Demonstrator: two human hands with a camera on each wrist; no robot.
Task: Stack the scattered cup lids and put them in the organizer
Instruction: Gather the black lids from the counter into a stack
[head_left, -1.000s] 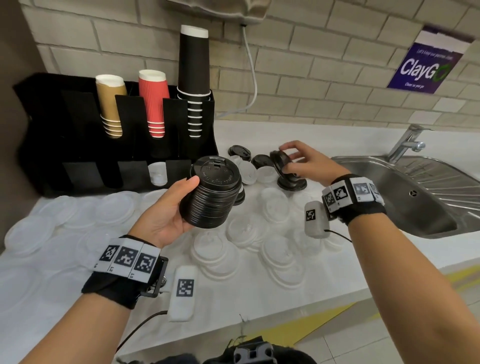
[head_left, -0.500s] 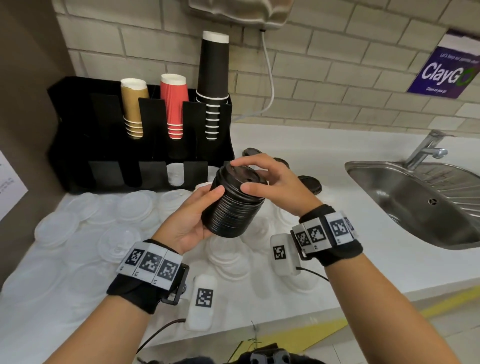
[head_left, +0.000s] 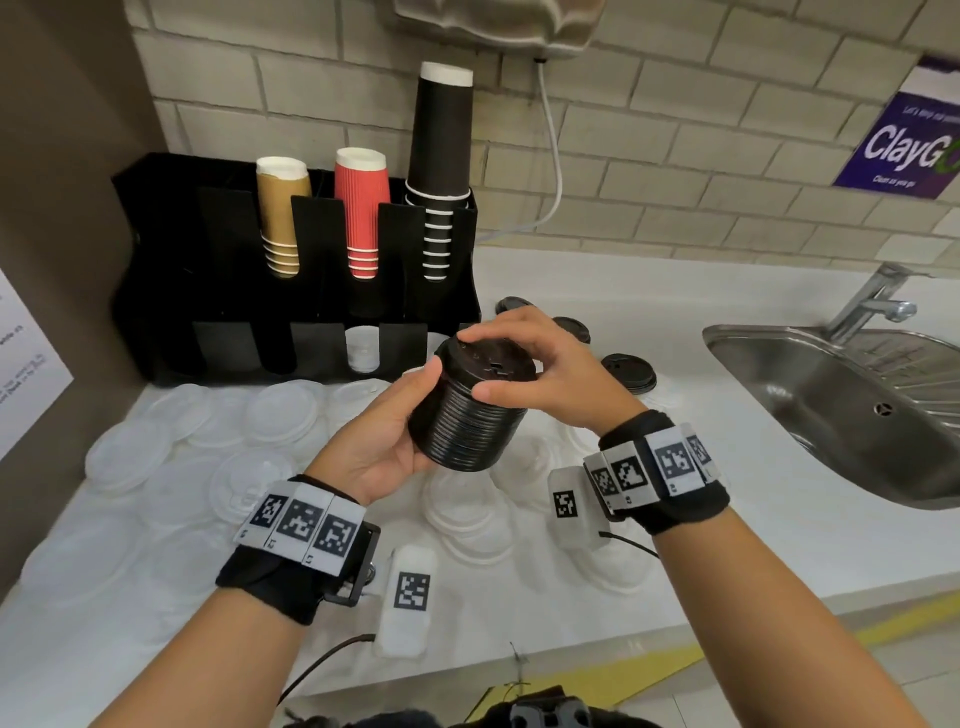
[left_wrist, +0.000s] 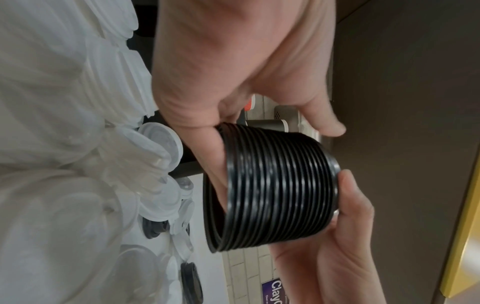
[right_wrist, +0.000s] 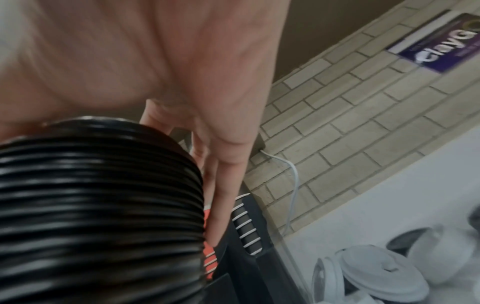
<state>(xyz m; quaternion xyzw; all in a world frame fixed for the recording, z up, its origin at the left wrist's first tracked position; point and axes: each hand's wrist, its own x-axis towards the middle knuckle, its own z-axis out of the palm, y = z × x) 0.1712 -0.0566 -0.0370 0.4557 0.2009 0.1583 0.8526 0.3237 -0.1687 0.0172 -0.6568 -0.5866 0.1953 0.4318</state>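
Since a second ago your right hand (head_left: 540, 374) has come back from the loose black lids (head_left: 626, 371) near the counter's back edge and now caps the black stack (head_left: 467, 415), fingers and thumb curled over its top rim to seat the newest lid. Your left hand (head_left: 379, 441) grips the stack from below, tilted above the white lids (head_left: 270, 415) on the counter (head_left: 779, 530), so it stays steady for pressing. Your organizer (head_left: 156, 291) waits at the back left corner.
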